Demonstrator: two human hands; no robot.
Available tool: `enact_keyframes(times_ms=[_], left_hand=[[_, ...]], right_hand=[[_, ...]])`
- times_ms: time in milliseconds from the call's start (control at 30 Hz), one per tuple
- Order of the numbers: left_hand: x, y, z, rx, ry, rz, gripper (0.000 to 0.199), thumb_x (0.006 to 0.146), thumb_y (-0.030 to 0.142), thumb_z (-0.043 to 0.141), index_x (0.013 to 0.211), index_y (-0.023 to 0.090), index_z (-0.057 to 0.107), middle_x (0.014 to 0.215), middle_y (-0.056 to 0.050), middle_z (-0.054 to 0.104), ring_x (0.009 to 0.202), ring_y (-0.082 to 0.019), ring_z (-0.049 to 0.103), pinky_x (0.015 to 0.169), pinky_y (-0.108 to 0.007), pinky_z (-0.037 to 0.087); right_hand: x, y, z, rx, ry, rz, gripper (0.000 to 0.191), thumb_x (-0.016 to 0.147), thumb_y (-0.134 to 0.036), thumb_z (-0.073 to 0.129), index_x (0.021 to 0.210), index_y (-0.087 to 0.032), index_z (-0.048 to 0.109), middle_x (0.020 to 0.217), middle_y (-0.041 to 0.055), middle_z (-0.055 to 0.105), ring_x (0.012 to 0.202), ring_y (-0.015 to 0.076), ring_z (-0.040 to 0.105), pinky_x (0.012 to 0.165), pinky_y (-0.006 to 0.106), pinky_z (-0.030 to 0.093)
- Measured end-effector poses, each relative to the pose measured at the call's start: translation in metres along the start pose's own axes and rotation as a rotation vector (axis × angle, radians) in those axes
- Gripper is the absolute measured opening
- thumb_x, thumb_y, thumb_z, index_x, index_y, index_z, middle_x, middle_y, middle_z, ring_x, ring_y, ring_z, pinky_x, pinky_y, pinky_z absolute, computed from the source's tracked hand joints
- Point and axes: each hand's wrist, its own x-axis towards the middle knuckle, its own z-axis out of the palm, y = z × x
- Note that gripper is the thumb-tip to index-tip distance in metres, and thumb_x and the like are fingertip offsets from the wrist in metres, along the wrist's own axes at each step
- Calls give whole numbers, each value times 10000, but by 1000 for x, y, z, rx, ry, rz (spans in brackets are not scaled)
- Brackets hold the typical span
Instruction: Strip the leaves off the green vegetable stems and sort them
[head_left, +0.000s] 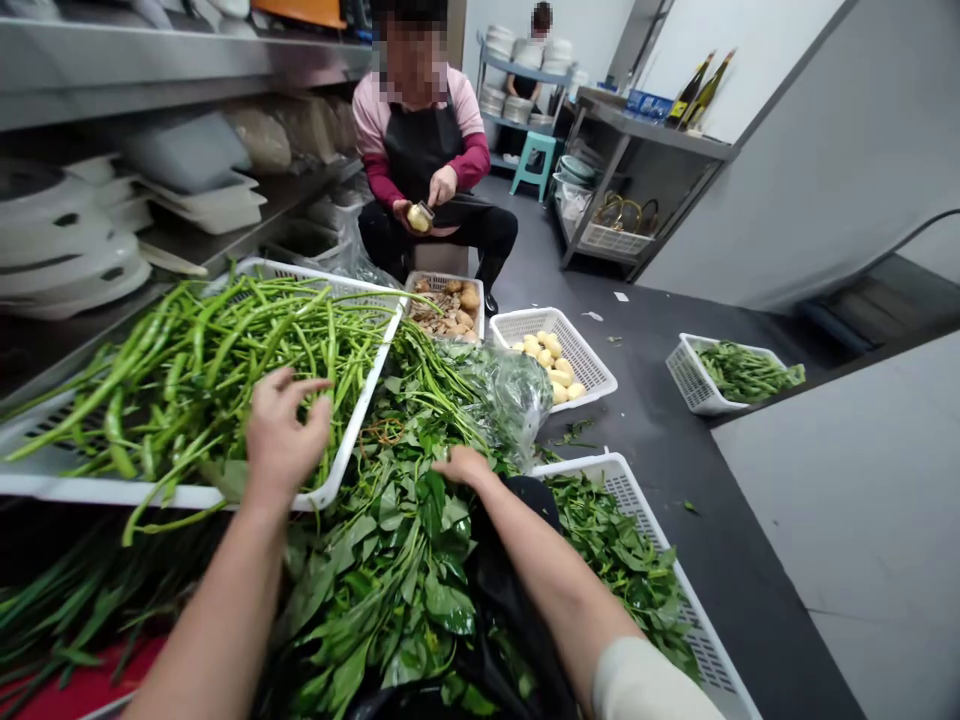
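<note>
Dark floor [652, 425] backs five baskets [377, 380]: one of stems [202, 350] at ten o'clock, two of potatoes [561, 377], two of greens [615, 560]; left hand [289, 425] half-open, empty; right hand [463, 465], grip unclear.

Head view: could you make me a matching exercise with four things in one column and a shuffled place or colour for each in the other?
Things:
1. Left hand
2. Right hand
3. Peeled potatoes
4. Stool

Places or colours:
A. Pale yellow, in a white basket
B. Among the leafy greens
C. Turquoise, on the floor in the background
D. Over the long green stems

Pairs: 1-D, 2-B, 3-A, 4-C
</note>
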Motion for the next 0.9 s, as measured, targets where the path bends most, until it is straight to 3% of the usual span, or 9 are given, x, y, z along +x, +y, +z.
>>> enact_keyframes(times_ms=[100,200,300,433,567,667,800,900], left_hand=[[-27,20,15,-134,-236,-152,284,703,360,484,846,208,677,1000,-78,665,898,-242,624,802,-369,490],[-39,25,19,-220,-412,-306,337,667,422,519,858,194,678,805,-39,697,725,-209,620,684,-302,483],[-40,27,20,-292,-450,-421,351,641,502,544,713,180,662,657,-31,670,673,-211,602,616,-279,458],[-39,32,27,-475,-419,-580,400,580,552,639,708,174,622,610,-6,625,618,-173,570,545,-240,416],[-48,40,36,-696,-522,-757,391,534,486,718,717,160,604,631,-12,624,578,-153,561,510,-232,411],[-53,44,37,-810,-600,-791,332,562,430,708,703,150,602,644,-26,635,576,-159,585,518,-249,447],[-50,48,25,-873,-477,-863,202,602,281,698,630,167,533,556,39,565,481,-100,522,452,-195,419],[-44,55,8,-900,-384,-869,176,650,255,678,625,167,529,533,40,546,456,-98,513,425,-189,412]], right_hand=[[-22,3,24,77,35,-23,174,791,-276,561,919,-197,648,877,39,704,795,173,655,637,220,445],[-63,2,39,142,223,-166,189,809,-231,482,945,-207,611,902,27,685,830,168,633,683,225,439],[-95,4,44,130,392,-342,162,769,-202,498,893,-187,602,865,53,667,800,186,617,694,244,439],[-113,6,44,84,432,-382,153,763,-169,501,887,-169,590,847,74,644,792,201,600,696,266,438],[-118,6,40,337,457,-441,140,781,-262,546,884,-180,595,901,65,623,830,196,570,731,276,420],[-111,12,35,774,364,-430,213,787,-358,522,665,-184,538,701,-1,547,696,145,513,657,246,393],[-86,31,30,1415,183,-209,334,661,-485,599,591,-192,455,557,-56,413,546,95,401,543,216,346],[-65,44,31,1502,166,-120,416,565,-544,657,582,-200,425,542,-59,407,518,92,401,514,219,361]])
